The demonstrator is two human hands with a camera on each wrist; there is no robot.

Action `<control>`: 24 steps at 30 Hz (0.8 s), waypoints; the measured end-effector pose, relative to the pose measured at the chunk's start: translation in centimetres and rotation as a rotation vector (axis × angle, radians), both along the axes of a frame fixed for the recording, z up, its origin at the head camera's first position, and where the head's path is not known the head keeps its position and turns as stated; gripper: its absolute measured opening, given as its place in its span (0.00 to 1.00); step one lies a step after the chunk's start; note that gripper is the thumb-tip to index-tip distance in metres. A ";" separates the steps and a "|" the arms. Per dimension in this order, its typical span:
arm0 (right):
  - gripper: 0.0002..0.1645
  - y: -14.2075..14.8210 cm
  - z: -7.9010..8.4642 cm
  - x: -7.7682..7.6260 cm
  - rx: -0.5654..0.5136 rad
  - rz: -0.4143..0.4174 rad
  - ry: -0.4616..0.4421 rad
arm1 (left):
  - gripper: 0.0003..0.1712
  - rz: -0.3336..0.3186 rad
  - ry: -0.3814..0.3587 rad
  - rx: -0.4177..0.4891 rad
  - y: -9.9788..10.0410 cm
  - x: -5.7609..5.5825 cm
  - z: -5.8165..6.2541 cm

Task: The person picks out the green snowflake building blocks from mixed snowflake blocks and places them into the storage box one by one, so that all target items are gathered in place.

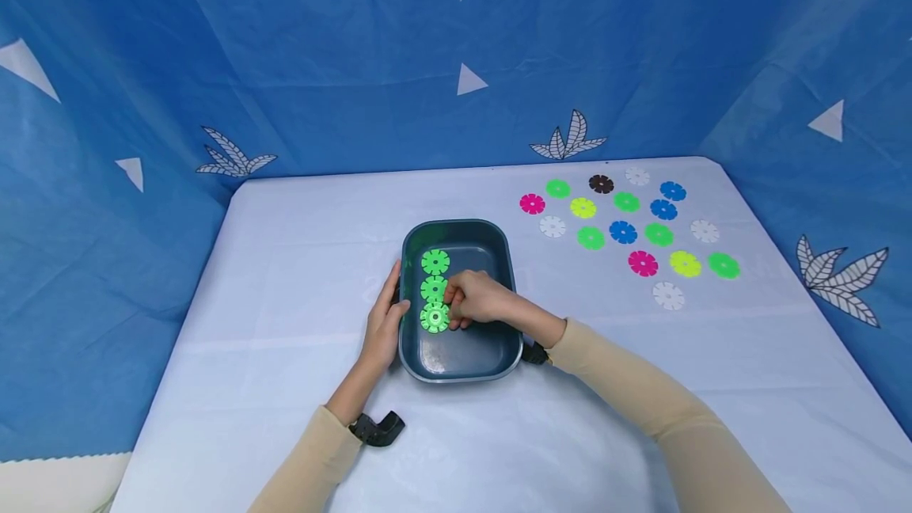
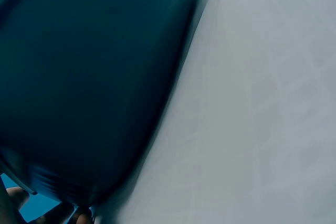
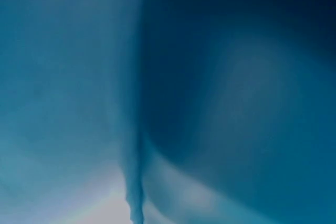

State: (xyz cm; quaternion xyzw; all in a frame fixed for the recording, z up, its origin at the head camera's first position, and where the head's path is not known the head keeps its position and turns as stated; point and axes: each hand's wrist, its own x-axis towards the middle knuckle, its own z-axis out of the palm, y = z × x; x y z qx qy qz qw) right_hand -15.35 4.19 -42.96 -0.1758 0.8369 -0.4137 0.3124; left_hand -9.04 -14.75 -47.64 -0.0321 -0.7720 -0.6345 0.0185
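Note:
A dark teal rectangular tray (image 1: 465, 360) stands on the table, its outer wall filling much of the left wrist view. My left hand (image 1: 385, 323) grips its left side, thumb at the rim and fingers along the outside. Three green notched discs form a column inside: a top disc (image 1: 435, 262), a middle disc (image 1: 432, 288) and a brighter lower disc (image 1: 434, 318). With curled fingers, my right hand (image 1: 476, 297) reaches over the tray's right rim and pinches the lower disc at its right edge. The right wrist view is blurred and shows no disc.
Several loose notched discs lie at the back right of the white table (image 1: 299, 260), among them a pink disc (image 1: 644, 264), a blue disc (image 1: 623, 232), a yellow disc (image 1: 685, 264) and a brown disc (image 1: 602, 184). A blue curtain (image 1: 342, 62) hangs behind.

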 end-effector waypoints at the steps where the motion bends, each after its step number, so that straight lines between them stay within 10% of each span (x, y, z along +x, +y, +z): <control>1: 0.07 0.0 0.0 0.0 0.002 0.000 -0.001 | 0.36 0.000 0.000 0.001 0.0 0.0 0.0; 10: 0.06 0.0 0.0 -0.1 0.016 0.008 0.002 | 0.36 -0.001 -0.039 -0.016 0.4 0.4 2.1; 14: 0.07 0.0 -0.1 -0.2 0.013 0.011 -0.001 | 0.37 0.001 -0.016 -0.013 0.0 -0.1 0.2; 24: 0.13 2.2 2.2 -0.6 -0.204 0.091 -0.036 | 0.37 -0.003 -0.004 -0.010 0.0 0.0 0.1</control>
